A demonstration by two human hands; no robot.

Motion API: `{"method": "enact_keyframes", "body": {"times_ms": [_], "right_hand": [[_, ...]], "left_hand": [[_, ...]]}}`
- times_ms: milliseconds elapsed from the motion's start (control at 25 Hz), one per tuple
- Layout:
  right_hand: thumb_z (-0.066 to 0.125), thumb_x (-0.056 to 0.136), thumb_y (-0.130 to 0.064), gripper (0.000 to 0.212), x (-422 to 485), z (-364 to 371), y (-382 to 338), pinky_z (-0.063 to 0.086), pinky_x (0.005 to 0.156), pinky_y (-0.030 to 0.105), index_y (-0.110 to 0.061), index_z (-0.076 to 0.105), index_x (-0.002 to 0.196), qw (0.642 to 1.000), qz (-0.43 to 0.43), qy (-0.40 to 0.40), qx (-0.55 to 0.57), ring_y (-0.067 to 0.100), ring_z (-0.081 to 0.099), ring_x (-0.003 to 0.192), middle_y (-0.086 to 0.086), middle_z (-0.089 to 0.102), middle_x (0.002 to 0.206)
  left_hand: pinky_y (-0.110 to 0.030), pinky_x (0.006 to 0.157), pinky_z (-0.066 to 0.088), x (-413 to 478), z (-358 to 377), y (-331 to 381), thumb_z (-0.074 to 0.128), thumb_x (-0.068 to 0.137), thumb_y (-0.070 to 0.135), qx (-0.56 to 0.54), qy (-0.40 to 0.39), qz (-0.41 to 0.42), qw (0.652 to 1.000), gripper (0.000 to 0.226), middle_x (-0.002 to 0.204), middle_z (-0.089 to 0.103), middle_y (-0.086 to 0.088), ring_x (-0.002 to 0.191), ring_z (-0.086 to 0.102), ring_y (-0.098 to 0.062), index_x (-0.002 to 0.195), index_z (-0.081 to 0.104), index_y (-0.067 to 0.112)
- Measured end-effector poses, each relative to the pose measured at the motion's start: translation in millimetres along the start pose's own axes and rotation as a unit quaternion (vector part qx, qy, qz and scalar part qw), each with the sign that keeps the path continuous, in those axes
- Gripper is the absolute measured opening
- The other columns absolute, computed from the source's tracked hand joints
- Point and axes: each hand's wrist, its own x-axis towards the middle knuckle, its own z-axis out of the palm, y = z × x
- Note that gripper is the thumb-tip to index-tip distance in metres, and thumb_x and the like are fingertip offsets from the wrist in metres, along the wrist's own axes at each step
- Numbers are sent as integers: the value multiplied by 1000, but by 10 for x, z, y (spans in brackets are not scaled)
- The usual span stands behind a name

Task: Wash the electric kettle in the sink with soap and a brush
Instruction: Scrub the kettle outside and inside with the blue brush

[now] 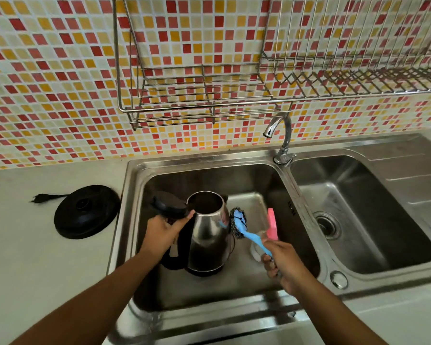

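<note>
Inside the sink [199,159], the kettle [209,235] stands upright, axis vertical, spout facing away. Left hand [163,232] grips its handle; right hand [281,262] grips the brush [250,236].

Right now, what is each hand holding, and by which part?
Left hand: kettle, at its handle top. Right hand: brush, by its blue handle's end.

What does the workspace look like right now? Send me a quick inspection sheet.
Surface: pale counter around a steel double sink; no running water seen.
Job's things: kettle upright in the left basin, lid open; brush head at its side.
Clutter: pink item in the basin by the brush; cannot tell what it is.
Grippers: left hand holds the kettle's handle; right hand grips the brush handle.
Cables: kettle base on the counter, plug lying loose.
Surroundings: faucet; wire dish rack on the tiled wall.
</note>
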Motion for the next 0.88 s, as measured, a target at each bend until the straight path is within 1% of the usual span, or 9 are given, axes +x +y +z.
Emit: {"method": "enact_keyframes", "body": {"times_ms": [80,160,240,320,400,600,720,800,880], "right_hand": [[48,99,-23,22,43,-22,64,26,35,17,-7,61,109,1000,14,8,-13,6,34,39,1,44,57],[48,99,-22,22,57,-27,98,26,34,17,-7,61,109,999,26,10,-16,6,34,39,1,45,57],[48,99,-22,19,45,-14,105,24,34,16,-10,61,106,999,32,10,-15,5,33,37,1,43,56],[48,99,-21,16,35,-6,109,22,35,14,-13,61,103,999,34,14,-12,5,32,35,0,42,53],[49,98,-21,16,31,-5,117,22,36,14,-13,62,103,999,34,17,-19,5,32,35,-1,42,52],[50,98,-21,16,20,-10,114,24,35,15,-14,63,105,999,29,17,-30,6,33,35,0,43,52],[51,98,-20,17,17,-24,123,26,34,17,-13,63,106,999,30,17,-34,6,34,35,1,44,54],[51,98,-21,18,34,-42,143,27,34,17,-12,62,108,998,37,20,-36,6,34,35,1,45,54],[51,97,-21,19,48,-48,164,27,33,17,-12,62,109,998,41,20,-35,6,35,35,1,45,54]], "left_hand": [[-23,54,49,-68,63,-153,82,74,27,-6,-1,-13,1000,45,42,60,-9,44,60,-14,39,57,16],[-31,60,53,-99,77,-286,83,72,25,-14,-5,-30,999,30,55,68,-15,53,65,-17,53,64,11],[-29,67,56,-113,59,-371,83,72,23,-38,-19,-36,998,15,70,75,-1,65,68,-3,74,69,18],[-21,74,52,-113,46,-395,83,73,21,-55,-41,-39,997,22,81,75,21,79,67,10,88,68,27],[-19,79,50,-108,50,-432,84,70,22,-63,-43,-50,996,29,86,73,26,87,66,11,94,68,28],[-18,86,49,-155,-5,-504,86,47,57,-54,-59,-46,996,71,93,74,16,94,66,5,105,68,21],[-30,91,52,-173,-51,-490,94,53,32,-27,-86,-61,994,52,87,73,11,91,67,-6,96,65,22],[-42,93,52,-215,-79,-444,90,64,17,1,-105,-72,992,34,89,71,-6,89,64,-21,89,66,19],[-46,92,52,-263,-148,-457,89,61,35,42,-148,-72,985,37,86,69,-16,85,63,-27,84,70,12]]}}
